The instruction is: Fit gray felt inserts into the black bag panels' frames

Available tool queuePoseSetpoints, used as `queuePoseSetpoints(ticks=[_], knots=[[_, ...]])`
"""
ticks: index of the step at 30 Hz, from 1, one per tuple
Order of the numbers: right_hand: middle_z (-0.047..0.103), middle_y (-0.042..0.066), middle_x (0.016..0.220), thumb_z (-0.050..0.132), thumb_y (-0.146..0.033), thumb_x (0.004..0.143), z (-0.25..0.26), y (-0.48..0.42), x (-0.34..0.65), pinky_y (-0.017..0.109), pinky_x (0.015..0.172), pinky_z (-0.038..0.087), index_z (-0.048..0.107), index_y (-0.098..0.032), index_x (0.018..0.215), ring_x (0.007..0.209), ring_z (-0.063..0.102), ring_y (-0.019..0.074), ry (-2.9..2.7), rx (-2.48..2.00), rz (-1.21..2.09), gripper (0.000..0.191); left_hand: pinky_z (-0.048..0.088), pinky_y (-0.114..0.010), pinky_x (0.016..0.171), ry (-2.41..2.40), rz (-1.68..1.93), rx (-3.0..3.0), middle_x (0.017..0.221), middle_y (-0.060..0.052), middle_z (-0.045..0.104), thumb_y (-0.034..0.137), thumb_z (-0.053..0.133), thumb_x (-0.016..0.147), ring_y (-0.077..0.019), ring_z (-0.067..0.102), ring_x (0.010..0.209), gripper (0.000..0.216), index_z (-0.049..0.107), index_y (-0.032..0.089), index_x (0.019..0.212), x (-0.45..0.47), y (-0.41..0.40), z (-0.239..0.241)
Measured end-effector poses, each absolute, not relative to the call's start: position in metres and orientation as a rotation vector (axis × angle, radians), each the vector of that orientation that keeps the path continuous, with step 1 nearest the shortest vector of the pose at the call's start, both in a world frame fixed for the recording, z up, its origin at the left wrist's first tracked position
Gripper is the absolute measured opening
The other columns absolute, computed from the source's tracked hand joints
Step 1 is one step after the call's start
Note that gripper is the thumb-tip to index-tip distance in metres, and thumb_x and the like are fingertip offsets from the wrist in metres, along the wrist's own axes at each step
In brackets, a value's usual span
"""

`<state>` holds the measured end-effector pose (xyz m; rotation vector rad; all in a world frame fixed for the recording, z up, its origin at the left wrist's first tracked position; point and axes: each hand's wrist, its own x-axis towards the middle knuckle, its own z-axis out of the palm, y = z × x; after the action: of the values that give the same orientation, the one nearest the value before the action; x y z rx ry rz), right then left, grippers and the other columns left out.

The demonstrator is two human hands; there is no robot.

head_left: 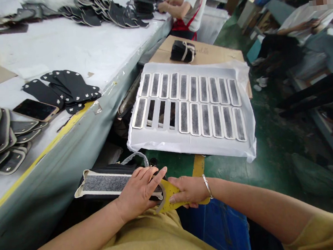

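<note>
My left hand lies flat, fingers stretched out, pressing on a long cream-edged strip with a grey fuzzy middle that rests on my lap. My right hand is closed around a yellow tool or piece at the strip's right end, a bracelet on its wrist. In front of me a white tray holds two rows of several similar grey strips, with a few slots in the lower row open.
A long work table on the left carries stacks of black cut pieces and a phone. A cardboard box bears a tied black bundle. Two other people work at the far end and right.
</note>
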<state>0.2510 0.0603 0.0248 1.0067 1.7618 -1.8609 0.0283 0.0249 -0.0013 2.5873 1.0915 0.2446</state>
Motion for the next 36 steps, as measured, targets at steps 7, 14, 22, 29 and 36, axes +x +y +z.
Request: queuePoseSetpoints(ticks=[7, 14, 22, 29, 36], knots=[[0.055, -0.007, 0.058, 0.052, -0.045, 0.084, 0.011, 0.04, 0.254, 0.015, 0.034, 0.038, 0.034, -0.021, 0.094, 0.037, 0.05, 0.0074, 1.732, 1.184, -2.006, 0.031, 0.027, -0.044, 0.102, 1.1, 0.254, 2.595, 0.129, -0.013, 0.045, 0.031, 0.064, 0.075, -0.0293, 0.04, 0.119, 0.085, 0.016, 0.019, 0.144, 0.03, 0.026, 0.002], [0.055, -0.007, 0.06, 0.053, -0.049, 0.084, 0.004, 0.024, 0.254, 0.016, 0.031, 0.038, 0.035, -0.021, 0.099, 0.035, 0.048, 0.0068, 1.699, 1.293, -2.194, 0.036, 0.025, -0.046, 0.103, 1.012, 0.197, 2.642, 0.134, -0.015, 0.039, 0.038, 0.074, 0.065, -0.0316, 0.037, 0.122, 0.102, 0.014, 0.021, 0.145, 0.024, 0.027, 0.001], [0.054, -0.007, 0.058, 0.057, -0.051, 0.08, -0.003, 0.017, 0.253, 0.017, 0.029, 0.037, 0.037, -0.02, 0.101, 0.033, 0.046, 0.007, 1.609, 1.372, -2.321, 0.043, 0.025, -0.051, 0.103, 0.853, 0.285, 2.598, 0.133, -0.02, 0.04, 0.075, 0.063, 0.055, -0.0361, 0.036, 0.123, 0.118, 0.014, 0.016, 0.145, 0.016, 0.033, -0.003], [0.054, -0.006, 0.062, 0.057, -0.052, 0.08, -0.014, -0.002, 0.246, 0.016, 0.028, 0.036, 0.037, -0.02, 0.102, 0.033, 0.044, 0.0054, 1.557, 1.495, -2.488, 0.044, 0.028, -0.048, 0.104, 0.831, 0.281, 2.5, 0.134, -0.017, 0.041, 0.055, 0.073, 0.063, -0.0321, 0.037, 0.124, 0.112, 0.006, 0.018, 0.145, 0.018, 0.034, 0.003], [0.056, -0.007, 0.062, 0.052, -0.048, 0.084, -0.016, -0.02, 0.235, 0.017, 0.032, 0.038, 0.035, -0.02, 0.107, 0.035, 0.047, 0.0067, 1.582, 1.801, -2.428, 0.04, 0.028, -0.045, 0.104, 0.923, 0.226, 2.387, 0.136, -0.015, 0.041, 0.033, 0.077, 0.066, -0.0295, 0.039, 0.123, 0.108, 0.003, 0.021, 0.145, 0.023, 0.034, 0.005]])
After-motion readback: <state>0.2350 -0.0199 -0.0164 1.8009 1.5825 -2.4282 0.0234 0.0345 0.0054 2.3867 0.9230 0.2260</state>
